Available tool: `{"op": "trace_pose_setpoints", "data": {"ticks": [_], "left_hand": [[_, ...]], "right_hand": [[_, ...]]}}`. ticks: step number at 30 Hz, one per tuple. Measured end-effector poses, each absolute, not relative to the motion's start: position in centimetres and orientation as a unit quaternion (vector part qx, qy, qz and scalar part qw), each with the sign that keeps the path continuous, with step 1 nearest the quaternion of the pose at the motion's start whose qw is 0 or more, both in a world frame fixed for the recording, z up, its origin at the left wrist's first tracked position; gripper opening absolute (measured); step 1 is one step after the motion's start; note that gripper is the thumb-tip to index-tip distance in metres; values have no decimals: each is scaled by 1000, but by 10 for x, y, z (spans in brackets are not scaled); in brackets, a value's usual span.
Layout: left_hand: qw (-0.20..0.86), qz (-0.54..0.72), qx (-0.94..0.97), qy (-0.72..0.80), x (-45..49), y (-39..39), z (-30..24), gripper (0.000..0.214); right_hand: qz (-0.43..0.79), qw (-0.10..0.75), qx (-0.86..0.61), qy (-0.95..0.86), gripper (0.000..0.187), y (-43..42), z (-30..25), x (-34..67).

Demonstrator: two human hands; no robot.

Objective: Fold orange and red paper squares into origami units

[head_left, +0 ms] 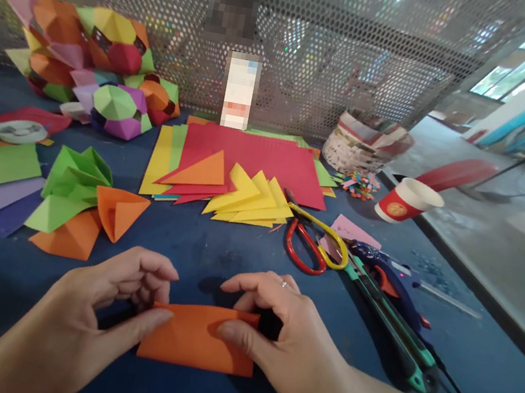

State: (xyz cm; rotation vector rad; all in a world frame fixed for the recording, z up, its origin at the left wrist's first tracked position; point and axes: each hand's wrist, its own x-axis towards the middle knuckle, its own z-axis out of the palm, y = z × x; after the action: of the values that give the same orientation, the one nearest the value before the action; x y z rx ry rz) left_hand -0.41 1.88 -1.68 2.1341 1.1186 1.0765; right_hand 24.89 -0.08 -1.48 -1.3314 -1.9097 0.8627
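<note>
A folded orange paper [196,341] lies on the blue table [212,249] right in front of me. My left hand [118,293] pinches its upper left corner, thumb on top and fingers curled behind. My right hand [271,320] pinches the upper right edge the same way, thumb pressing on the sheet; a ring shows on one finger. Both hands are closed on the paper.
Folded green and orange paper pieces [83,205] lie left of my hands. Stacked red, yellow and green sheets [253,161] with yellow folded triangles [251,201] lie beyond. Scissors [310,239], a green utility knife [393,321], a glue gun [383,262] and a red paper cup [406,201] sit to the right. Paper balls [92,65] at back left.
</note>
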Motion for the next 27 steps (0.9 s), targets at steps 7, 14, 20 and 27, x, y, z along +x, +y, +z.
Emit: {"op": "trace_pose_setpoints", "data": {"ticks": [7,14,20,27], "left_hand": [[235,406,783,409,-3,18,-18,16],[253,393,775,425,-12,17,-37,22],[243,385,779,431,-13,18,-36,20],[225,378,796,416,-3,19,-19,6]], "right_hand": [[334,321,-509,-726,33,-1,-13,249],[322,331,-501,-732,34,-1,-11,249],[315,339,-499,-733,29,0,-13,249],[297,340,-486,-748,31,-1,-14,250]]}}
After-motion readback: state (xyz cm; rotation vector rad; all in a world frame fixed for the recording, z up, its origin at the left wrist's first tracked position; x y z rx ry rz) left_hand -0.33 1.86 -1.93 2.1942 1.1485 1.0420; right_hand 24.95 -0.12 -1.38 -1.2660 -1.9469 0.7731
